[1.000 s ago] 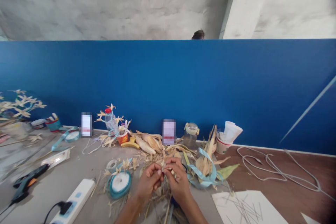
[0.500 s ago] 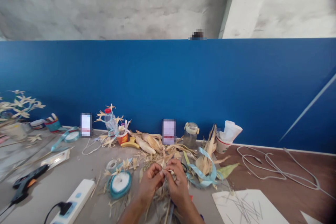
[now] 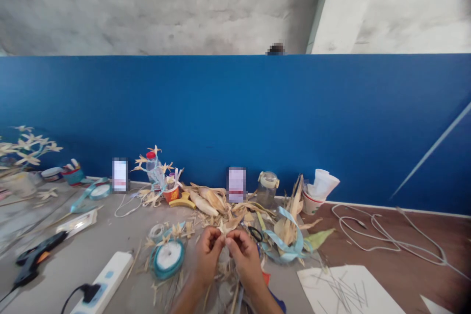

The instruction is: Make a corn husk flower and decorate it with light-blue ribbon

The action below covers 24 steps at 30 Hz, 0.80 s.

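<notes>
Between my fingertips is a small pale corn-husk flower (image 3: 222, 228), its petals pointing up and away from me; its lower part is hidden by my fingers. My left hand (image 3: 208, 254) pinches it from one side with thumb and forefinger. From the other side my right hand (image 3: 244, 255) is closed on it too, thumbs almost touching. Below the hands lie loose husk scraps (image 3: 225, 271). A roll of teal ribbon (image 3: 168, 259) sits left of my left hand, and black scissor handles (image 3: 255, 233) show just beyond my right hand.
Dried corn husks (image 3: 208, 200) are heaped behind my hands, with a lidded jar (image 3: 267, 191) and light-blue ribbon (image 3: 285, 250) to their right. A power strip (image 3: 106, 279) and glue gun (image 3: 40, 255) lie left. Thin wires rest on white paper (image 3: 349, 287) at right.
Both hands have shifted slightly left, and the right fingers have moved a little apart from the left. The flower's petals and the scissor handles show more plainly.
</notes>
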Each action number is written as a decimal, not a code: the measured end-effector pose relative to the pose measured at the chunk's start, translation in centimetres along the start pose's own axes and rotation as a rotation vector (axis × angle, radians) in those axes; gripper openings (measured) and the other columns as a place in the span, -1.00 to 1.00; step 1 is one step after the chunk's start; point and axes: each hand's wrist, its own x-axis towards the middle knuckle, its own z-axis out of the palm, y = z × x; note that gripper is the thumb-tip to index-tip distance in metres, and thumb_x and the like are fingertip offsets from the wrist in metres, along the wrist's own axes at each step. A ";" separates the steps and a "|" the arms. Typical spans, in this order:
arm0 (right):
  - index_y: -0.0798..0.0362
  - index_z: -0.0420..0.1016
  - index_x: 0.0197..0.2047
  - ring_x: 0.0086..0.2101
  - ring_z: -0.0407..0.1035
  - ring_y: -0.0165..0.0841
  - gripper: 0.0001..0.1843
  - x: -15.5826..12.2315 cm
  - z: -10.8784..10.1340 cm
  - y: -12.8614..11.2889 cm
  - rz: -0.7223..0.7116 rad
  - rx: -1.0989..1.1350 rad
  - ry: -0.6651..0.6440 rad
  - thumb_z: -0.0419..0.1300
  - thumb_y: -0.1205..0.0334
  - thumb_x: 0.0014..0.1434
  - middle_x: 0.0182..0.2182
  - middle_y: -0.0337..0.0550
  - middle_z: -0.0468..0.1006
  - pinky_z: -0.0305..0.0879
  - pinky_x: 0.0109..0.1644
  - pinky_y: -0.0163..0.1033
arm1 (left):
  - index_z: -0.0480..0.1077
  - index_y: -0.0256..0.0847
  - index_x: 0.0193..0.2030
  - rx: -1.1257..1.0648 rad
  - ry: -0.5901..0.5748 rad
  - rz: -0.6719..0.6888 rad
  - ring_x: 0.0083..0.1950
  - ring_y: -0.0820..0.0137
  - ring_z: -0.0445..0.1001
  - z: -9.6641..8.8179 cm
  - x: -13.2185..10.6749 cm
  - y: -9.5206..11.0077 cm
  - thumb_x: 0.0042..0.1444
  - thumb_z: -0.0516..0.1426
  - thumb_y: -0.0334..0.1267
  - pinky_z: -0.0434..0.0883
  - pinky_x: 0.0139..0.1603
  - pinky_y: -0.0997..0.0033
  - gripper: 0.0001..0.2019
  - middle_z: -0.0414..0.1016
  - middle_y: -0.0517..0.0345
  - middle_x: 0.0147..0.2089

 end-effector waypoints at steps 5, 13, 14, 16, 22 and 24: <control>0.06 0.26 -0.62 -0.64 0.03 -0.51 -0.67 0.4 0.5 -1.0 0.131 0.083 0.043 0.18 0.01 -0.06 -0.72 -0.38 0.18 0.00 -0.53 -0.37 | 0.30 -0.19 -0.47 0.135 -0.014 0.115 -0.54 0.42 0.31 0.2 -0.3 -0.1 0.01 0.09 -0.10 0.27 -0.51 0.47 -0.80 0.34 0.23 -0.57; 0.04 0.18 -0.67 -0.67 -0.02 -0.53 -0.65 0.5 0.5 -1.4 0.235 0.148 0.078 0.18 0.02 -0.09 -0.77 -0.41 0.15 -0.09 -0.56 -0.37 | 0.31 -0.19 -0.53 0.233 -0.005 0.182 -0.57 0.42 0.28 0.2 -0.3 0.4 0.01 0.07 -0.10 0.25 -0.54 0.47 -0.77 0.31 0.23 -0.61; 0.05 0.18 -0.67 -0.67 -0.02 -0.53 -0.65 0.5 0.5 -1.4 0.236 0.146 0.081 0.18 0.02 -0.09 -0.77 -0.41 0.15 -0.09 -0.56 -0.37 | 0.31 -0.19 -0.54 0.219 -0.012 0.170 -0.56 0.41 0.28 0.3 -0.3 0.4 0.00 0.07 -0.09 0.25 -0.53 0.47 -0.76 0.30 0.23 -0.61; 0.04 0.18 -0.66 -0.67 -0.02 -0.54 -0.65 0.5 0.5 -1.4 0.233 0.140 0.081 0.19 0.01 -0.11 -0.77 -0.41 0.15 -0.08 -0.56 -0.37 | 0.31 -0.19 -0.54 0.179 -0.022 0.136 -0.55 0.41 0.28 0.3 -0.2 0.4 -0.01 0.09 -0.07 0.24 -0.52 0.46 -0.75 0.30 0.23 -0.61; 0.04 0.23 -0.63 -0.69 -0.01 -0.54 -0.65 0.5 0.7 -1.1 0.217 0.149 0.085 0.26 0.00 -0.19 -0.76 -0.43 0.16 -0.06 -0.59 -0.39 | 0.33 -0.17 -0.56 0.090 -0.011 0.067 -0.54 0.40 0.27 0.4 -0.2 0.0 -0.06 0.16 -0.05 0.22 -0.49 0.45 -0.75 0.30 0.23 -0.60; 0.04 0.22 -0.64 -0.69 -0.02 -0.55 -0.64 0.6 0.6 -1.0 0.227 0.151 0.093 0.26 0.00 -0.20 -0.77 -0.43 0.16 -0.06 -0.59 -0.39 | 0.33 -0.18 -0.54 0.044 -0.036 0.040 -0.52 0.40 0.28 0.5 -0.1 -0.3 -0.07 0.17 -0.06 0.22 -0.47 0.45 -0.76 0.32 0.22 -0.59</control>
